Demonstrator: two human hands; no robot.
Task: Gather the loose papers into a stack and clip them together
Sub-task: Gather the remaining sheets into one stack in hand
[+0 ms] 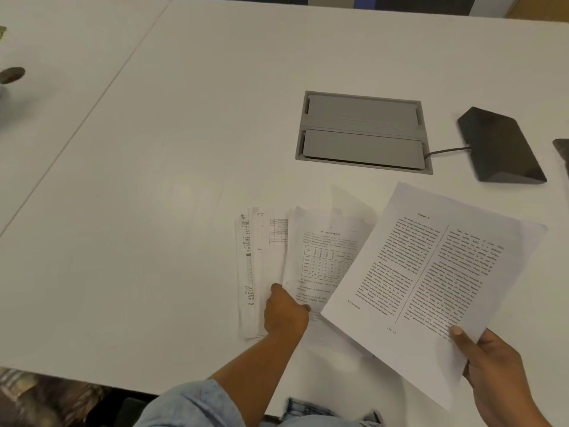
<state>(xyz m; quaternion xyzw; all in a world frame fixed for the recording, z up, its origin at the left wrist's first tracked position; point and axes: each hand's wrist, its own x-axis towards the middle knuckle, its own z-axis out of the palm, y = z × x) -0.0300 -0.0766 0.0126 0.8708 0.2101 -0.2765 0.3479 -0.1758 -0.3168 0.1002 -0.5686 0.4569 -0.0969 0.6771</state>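
Note:
Several printed sheets (277, 260) lie fanned out and overlapping on the white table (184, 149), near its front edge. My left hand (284, 312) rests on them with its fingers pinching the lower edge of a sheet with a table printed on it (320, 257). My right hand (489, 365) holds a two-column text page (431, 278) by its lower right corner, lifted and tilted above the right side of the fan. No clip is in view.
A grey flip-lid cable box (363, 131) is set into the table behind the papers. A dark wedge-shaped device (498, 146) with a cable lies to its right. A dark round object (12, 74) sits at the far left edge.

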